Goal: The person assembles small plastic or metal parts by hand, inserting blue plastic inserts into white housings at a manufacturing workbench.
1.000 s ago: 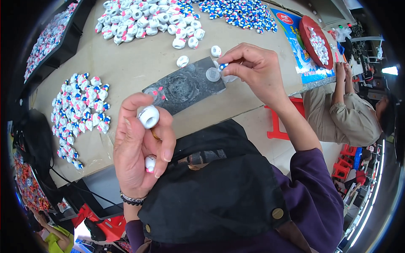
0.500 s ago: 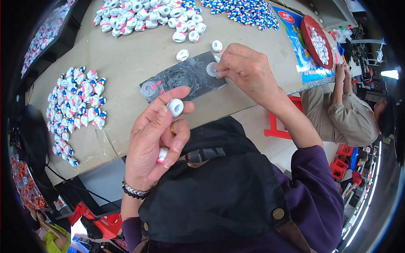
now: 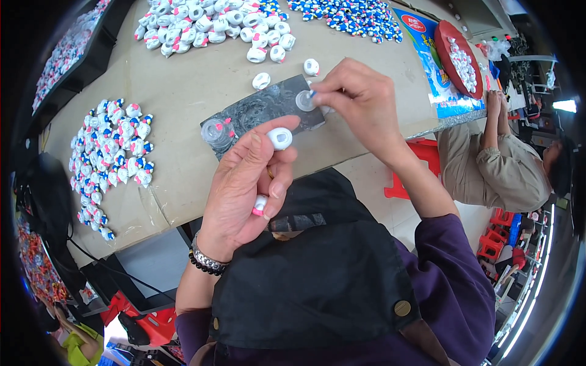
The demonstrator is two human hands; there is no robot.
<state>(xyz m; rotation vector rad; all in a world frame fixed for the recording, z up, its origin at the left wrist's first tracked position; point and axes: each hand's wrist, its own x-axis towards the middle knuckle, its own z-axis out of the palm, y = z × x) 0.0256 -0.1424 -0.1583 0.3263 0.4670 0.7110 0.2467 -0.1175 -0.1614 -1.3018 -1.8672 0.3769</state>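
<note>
My left hand [image 3: 241, 183] pinches a white toy head [image 3: 280, 139] between thumb and forefinger, its hole facing up. A second white piece with a pink edge [image 3: 260, 205] is tucked in its lower fingers. My right hand [image 3: 360, 100] has thumb and forefinger together on a small piece, of which only a blue tip [image 3: 312, 94] shows. Those fingertips are beside a clear round dish [image 3: 303, 101] at the right end of a dark slab [image 3: 268, 108]. Another clear dish [image 3: 213, 129] and small pink bits [image 3: 229, 127] lie at its left end.
Loose white heads [image 3: 207, 27], small blue-and-white pieces [image 3: 354, 19] and joined figures [image 3: 113, 146] lie in piles on the table. Two single heads [image 3: 261, 80] are behind the slab. A red tray [image 3: 445, 58] stands at right, near a seated person [image 3: 488, 165]. Black bins edge the left.
My left hand has moved right and slightly up with the head, whose hole has turned. My right hand has lifted slightly from the dish, and a blue tip now shows in its fingers.
</note>
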